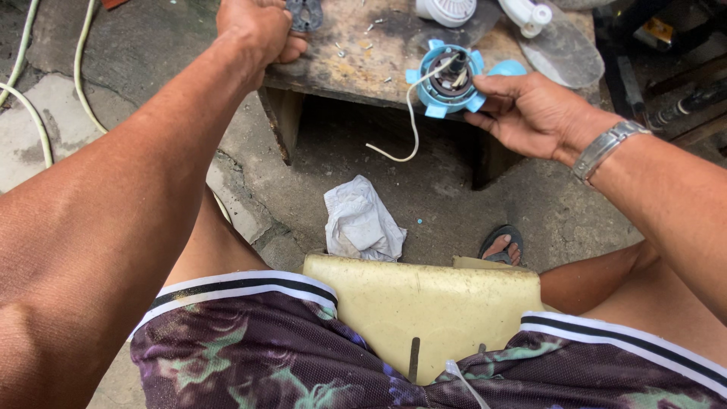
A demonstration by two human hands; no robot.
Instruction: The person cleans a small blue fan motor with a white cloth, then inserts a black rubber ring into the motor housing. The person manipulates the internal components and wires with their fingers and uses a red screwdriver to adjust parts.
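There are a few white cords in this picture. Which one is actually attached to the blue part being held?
The short thin white wire that curls down off the bench edge from the blue fan part in the right hand. The other white cords lie apart on the concrete at far left.

- A low wooden bench stands ahead of the seated person, on a concrete floor.
- The left hand rests at the bench's near left corner, touching a small flat metal part that lies on the benchtop.
- The right hand is at the bench's near right edge, gripping a round fan motor housing that sits on that edge.
- A loose wire runs from the housing and hangs down in front of the bench.
- Small screws lie scattered on the benchtop between the two hands.
- Two plastic parts lie behind the housing, at the bench's far side.
- A crumpled cloth lies on the floor before the bench, between the knees.
- A sandalled foot is right of the cloth.
- A stool seat is under the person, nearest the camera.
- Cables run across the floor at far left.
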